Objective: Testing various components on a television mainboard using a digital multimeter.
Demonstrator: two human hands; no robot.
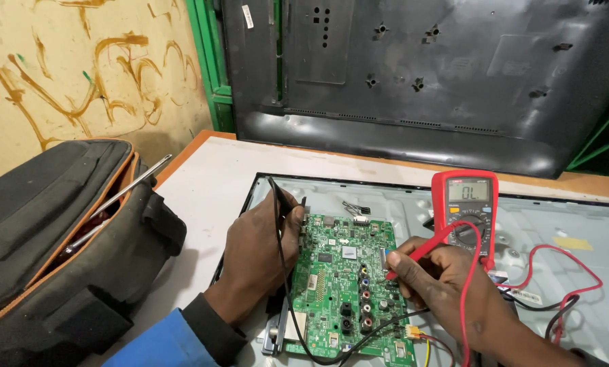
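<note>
A green circuit board (342,285) lies on the grey metal back of an opened flat screen (556,231). My left hand (257,251) grips a black test probe (287,204) and presses its tip to the board's upper left edge. My right hand (440,278) holds a red test probe (420,253), its tip touching the board's right edge. Behind my right hand stands a red multimeter (465,214) with its display lit. Its red lead (563,272) and black lead (284,285) loop across the panel and board.
A dark tool bag (53,251) with orange trim sits open at the left on the white table (209,177), metal rods (131,183) sticking out of it. A black screen back cover (420,75) leans against the wall behind. Green metal framing (206,61) stands at the back.
</note>
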